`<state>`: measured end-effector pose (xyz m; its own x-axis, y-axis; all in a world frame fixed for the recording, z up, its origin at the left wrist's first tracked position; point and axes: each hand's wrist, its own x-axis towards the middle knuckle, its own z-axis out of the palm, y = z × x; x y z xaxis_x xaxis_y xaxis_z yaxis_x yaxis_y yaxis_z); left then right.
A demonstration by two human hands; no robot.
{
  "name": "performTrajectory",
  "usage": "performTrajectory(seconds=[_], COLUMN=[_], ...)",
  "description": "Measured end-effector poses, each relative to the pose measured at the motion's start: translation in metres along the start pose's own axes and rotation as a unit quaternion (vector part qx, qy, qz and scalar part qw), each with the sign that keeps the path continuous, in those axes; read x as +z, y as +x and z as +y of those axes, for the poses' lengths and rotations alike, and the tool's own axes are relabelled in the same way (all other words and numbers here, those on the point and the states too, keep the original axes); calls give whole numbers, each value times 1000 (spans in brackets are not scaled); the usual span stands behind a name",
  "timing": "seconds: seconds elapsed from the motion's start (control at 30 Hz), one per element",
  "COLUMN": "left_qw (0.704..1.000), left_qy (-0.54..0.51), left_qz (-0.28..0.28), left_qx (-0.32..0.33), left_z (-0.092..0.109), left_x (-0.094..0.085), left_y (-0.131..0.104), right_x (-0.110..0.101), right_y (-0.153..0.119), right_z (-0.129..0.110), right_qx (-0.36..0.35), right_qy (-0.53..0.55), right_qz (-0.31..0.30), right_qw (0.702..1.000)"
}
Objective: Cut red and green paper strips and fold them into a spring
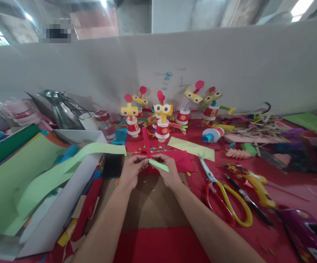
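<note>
Two paper strips meet at a corner between my hands: a red paper strip (146,141) pointing away from me and a light green paper strip (159,165) slanting to the right. My left hand (132,168) pinches them near the corner with thumb and fingers. From the other side my right hand (167,168) grips the green strip, its fingers partly hidden behind the paper. Both hands are above a brown cardboard sheet (153,204). Just beyond lies a red paper sheet (180,162), with a pale green paper piece (192,147) behind it.
Several paper-cup robot figures (162,120) stand along the wall. Scissors (215,186), a pen (247,199) and a yellow glue gun (256,184) lie to the right. A white box (57,204) of coloured paper and a phone (112,166) are on the left.
</note>
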<state>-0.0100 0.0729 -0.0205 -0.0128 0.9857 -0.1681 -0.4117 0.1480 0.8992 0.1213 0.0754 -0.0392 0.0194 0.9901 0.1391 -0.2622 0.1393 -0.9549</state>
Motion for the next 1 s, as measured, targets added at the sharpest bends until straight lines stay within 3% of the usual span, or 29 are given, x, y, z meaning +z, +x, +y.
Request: performTrajectory(seconds=[0.3,0.47,0.63,0.73,0.9,1.0], left_qw=[999,998,998,998,999,999], left_qy=[18,35,25,6,-9,-23], left_qz=[30,53,51,59,36,35], left_qx=[10,21,27,31,2,-5], left_z=[0,-3,-3,-1,3,5], left_x=[1,0,2,5,11,11], left_y=[0,2,3,2,-2,-4], right_x=[-1,4,5,5,4,5], right_y=[-6,-7,-9,-9,-5,-3], right_z=[-2,0,-9,-12,-6,-3], right_qx=[-95,-85,-95,-78,-7,21], right_qy=[-105,-111,-153,-112,-77,-20], right_qz=[0,16,-18,-37,27,11], right_qw=[990,990,983,990,997,1000])
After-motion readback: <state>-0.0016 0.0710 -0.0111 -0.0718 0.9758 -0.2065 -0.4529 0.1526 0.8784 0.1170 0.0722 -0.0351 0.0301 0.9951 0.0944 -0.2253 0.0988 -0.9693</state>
